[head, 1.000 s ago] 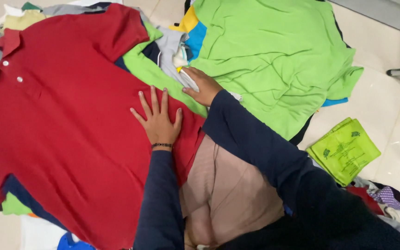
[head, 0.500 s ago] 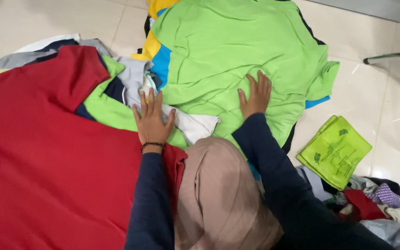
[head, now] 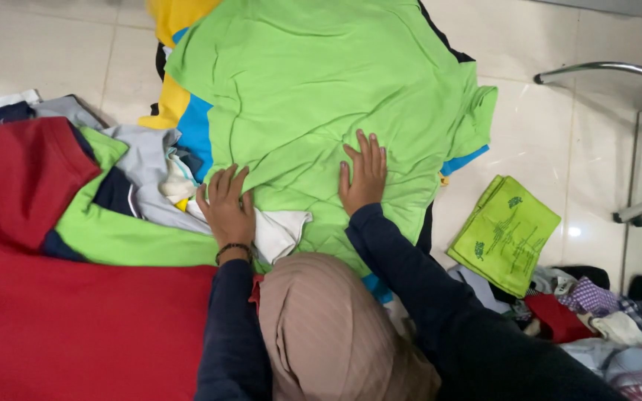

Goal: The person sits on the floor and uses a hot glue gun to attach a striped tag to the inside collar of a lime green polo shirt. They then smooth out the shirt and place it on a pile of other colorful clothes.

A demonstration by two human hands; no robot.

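The right hand [head: 364, 172] was laid flat, fingers spread and gripping nothing, on the lime-green shirt [head: 321, 96], which was spread over the clothes pile on the tiled floor [head: 39, 44]. Half a second earlier it had been pressed further toward the shirt's right side; a second earlier it had been held by the small white garment [head: 280, 232] at the pile's edge. The left hand [head: 226, 204], also open and flat, was rested at the shirt's near left edge, touching the white garment and the grey cloth [head: 143, 167] beside it; a second before, it had been spread on the red polo shirt [head: 61, 327]. Both hands had thus been shifted off the red shirt and onto the green one, so that attention appeared to have been passed to smoothing that garment. Well apart to the right, a folded green bag [head: 505, 232] was lying on the floor.
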